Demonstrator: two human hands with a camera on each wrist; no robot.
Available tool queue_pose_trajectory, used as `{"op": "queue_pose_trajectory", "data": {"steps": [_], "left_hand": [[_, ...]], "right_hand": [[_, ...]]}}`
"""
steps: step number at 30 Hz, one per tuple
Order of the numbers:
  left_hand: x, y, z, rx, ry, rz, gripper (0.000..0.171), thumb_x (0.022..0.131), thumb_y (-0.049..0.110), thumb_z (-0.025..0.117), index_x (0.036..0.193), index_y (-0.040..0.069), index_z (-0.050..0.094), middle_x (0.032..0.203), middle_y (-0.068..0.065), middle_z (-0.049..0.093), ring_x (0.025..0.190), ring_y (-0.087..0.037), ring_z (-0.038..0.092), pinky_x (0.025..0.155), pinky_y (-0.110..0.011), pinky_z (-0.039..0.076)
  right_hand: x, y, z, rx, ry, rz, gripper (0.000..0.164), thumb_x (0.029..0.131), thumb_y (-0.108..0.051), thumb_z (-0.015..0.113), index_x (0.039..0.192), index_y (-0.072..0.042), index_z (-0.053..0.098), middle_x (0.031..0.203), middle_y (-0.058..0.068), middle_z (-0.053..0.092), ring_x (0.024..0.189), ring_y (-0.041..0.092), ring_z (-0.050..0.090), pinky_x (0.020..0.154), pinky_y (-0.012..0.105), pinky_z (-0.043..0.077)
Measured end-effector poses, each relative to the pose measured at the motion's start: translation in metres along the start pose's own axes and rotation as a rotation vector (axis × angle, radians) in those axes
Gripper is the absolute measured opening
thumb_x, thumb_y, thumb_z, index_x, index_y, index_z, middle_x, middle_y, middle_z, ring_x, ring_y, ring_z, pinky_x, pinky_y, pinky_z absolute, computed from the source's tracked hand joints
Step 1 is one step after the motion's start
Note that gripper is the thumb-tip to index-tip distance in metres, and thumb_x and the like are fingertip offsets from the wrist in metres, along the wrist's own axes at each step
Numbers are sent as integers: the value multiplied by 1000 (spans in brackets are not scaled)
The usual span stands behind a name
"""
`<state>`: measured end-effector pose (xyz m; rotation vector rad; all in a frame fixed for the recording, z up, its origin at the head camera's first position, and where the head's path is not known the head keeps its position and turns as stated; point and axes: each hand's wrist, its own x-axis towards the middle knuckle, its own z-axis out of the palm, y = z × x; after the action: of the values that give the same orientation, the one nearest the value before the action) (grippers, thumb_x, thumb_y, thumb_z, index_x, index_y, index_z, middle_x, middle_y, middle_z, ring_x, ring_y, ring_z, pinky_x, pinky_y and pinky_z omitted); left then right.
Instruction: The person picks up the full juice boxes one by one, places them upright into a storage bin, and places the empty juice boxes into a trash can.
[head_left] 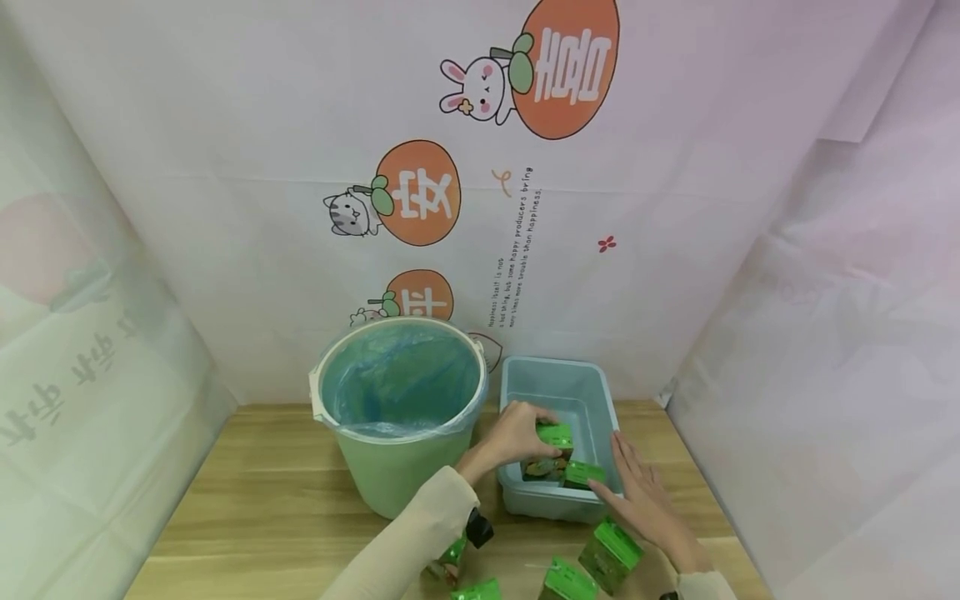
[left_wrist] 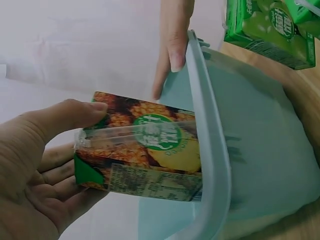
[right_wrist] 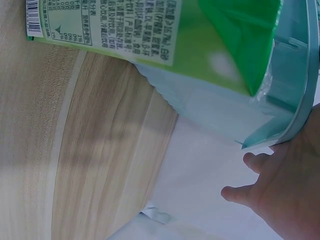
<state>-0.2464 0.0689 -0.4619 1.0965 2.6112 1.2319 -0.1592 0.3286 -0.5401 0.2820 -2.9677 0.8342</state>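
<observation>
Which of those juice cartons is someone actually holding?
The pineapple juice carton in the light-blue bin: the left hand grips it, while no hand grips the other cartons.

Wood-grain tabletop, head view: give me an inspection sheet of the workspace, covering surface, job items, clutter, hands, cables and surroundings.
Surface: pale wood-grain tabletop, partly covered by items.
Job items: light-blue rectangular plastic bin containing a small green-topped carton and a brown-and-orange pineapple-print carton; at least four loose green-topped cartons outside it.
Clutter: pale green plastic bucket with a translucent blue liner.
Left hand: grips the pineapple-print carton.
Right hand: rests against the bin's right side.
Cables: nothing seen.
Surroundings: white sheet walls printed with orange cartoons.
</observation>
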Motion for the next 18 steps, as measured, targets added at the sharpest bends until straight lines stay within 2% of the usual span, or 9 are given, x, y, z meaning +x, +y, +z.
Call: {"op": "queue_pose_trajectory", "data": {"steps": [5, 11, 18], "left_hand": [[-2, -1, 0, 69, -29, -5, 36, 81, 16, 94, 113, 4, 82, 98, -2, 79, 68, 2, 55, 61, -15, 46], [-10, -11, 14, 112, -79, -43, 33, 80, 16, 96, 108, 4, 83, 94, 1, 79, 66, 3, 56, 60, -14, 47], [-13, -20, 29, 201, -81, -53, 33, 76, 17, 98, 105, 8, 83, 97, 2, 78, 81, -3, 66, 69, -17, 52]], "right_hand": [[1, 2, 1, -5, 10, 0, 94, 107, -50, 58, 168, 3, 9, 173, 29, 7, 156, 54, 10, 113, 84, 4], [0, 3, 2, -6, 4, 2, 95, 107, -51, 57, 168, 2, 8, 173, 29, 7, 156, 54, 10, 113, 84, 4], [1, 2, 2, -4, 12, 3, 94, 107, -51, 58, 168, 1, 9, 173, 29, 7, 156, 54, 10, 114, 83, 2]]}}
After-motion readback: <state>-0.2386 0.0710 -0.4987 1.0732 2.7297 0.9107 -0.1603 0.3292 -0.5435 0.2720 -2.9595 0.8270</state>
